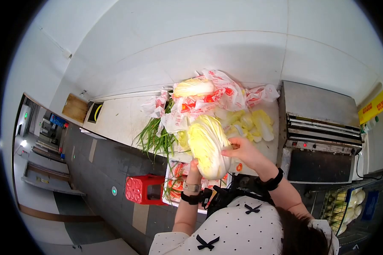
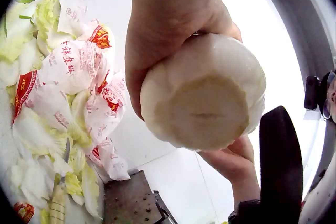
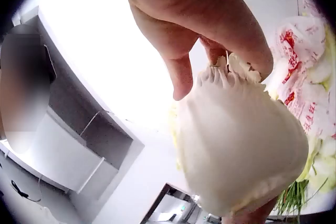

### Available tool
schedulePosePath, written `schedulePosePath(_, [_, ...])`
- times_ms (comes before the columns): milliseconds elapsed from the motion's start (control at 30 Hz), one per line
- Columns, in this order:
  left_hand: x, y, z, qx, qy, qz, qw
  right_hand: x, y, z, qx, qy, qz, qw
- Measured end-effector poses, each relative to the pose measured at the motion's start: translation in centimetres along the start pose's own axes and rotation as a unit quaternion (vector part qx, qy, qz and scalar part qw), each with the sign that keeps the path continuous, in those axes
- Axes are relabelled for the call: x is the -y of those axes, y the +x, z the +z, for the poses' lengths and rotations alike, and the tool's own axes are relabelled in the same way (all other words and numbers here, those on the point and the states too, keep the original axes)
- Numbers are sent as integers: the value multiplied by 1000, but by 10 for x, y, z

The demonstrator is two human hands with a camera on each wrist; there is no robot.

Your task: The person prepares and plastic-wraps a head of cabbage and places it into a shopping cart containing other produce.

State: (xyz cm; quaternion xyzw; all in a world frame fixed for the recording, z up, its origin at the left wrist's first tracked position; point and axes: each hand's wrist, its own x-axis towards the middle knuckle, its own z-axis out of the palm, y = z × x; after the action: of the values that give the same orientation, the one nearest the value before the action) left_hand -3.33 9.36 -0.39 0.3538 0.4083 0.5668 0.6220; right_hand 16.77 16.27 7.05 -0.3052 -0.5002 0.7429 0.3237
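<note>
A napa cabbage (image 1: 207, 144) is held up above the front edge of the counter. The left hand (image 1: 194, 170) supports it from the left and below; in the left wrist view, that hand (image 2: 168, 35) curls round its side near the pale cut base (image 2: 207, 113). On the other side the right hand (image 1: 244, 154) touches the cabbage near its base end. Seen from the right wrist, the thumb and fingers of the right hand (image 3: 205, 19) pinch the gathered edge of an outer leaf (image 3: 236, 129). Part of the left hand is hidden behind the cabbage.
Another cabbage (image 1: 194, 87) lies on printed plastic bags (image 1: 225, 95). Loose leaves (image 1: 263, 124) and green stalks (image 1: 155, 136) lie on the counter (image 1: 123, 114). A light-handled knife (image 2: 58, 203) rests among leaves. Metal equipment (image 1: 321, 100) stands right; a red stool (image 1: 135, 189) is below left.
</note>
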Motion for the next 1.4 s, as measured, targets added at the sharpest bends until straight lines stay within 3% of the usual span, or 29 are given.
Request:
schedulePosePath(300, [10, 0, -12, 2, -19, -17, 1000, -18, 4, 6, -24, 73, 7, 997])
schedulePosePath(500, [4, 0, -7, -1, -22, -16, 1000, -16, -2, 7, 9, 59, 14, 998])
schedulePosePath(1000, [-2, 3, -3, 3, -25, -13, 1000, -27, -12, -2, 101, 172, -42, 979])
schedulePosePath(1100, [-2, 4, -3, 4, -29, -13, 999, -26, -16, -3, 96, 215, -41, 971])
schedulePosePath(1200, [-4, 4, -3, 6, -28, -14, 999, -14, -18, -6, 74, 66, -18, 995])
schedulePosePath(1400, [-6, 9, 0, 21, -23, -18, 999, -6, -19, 5, -11, 197, 19, 980])
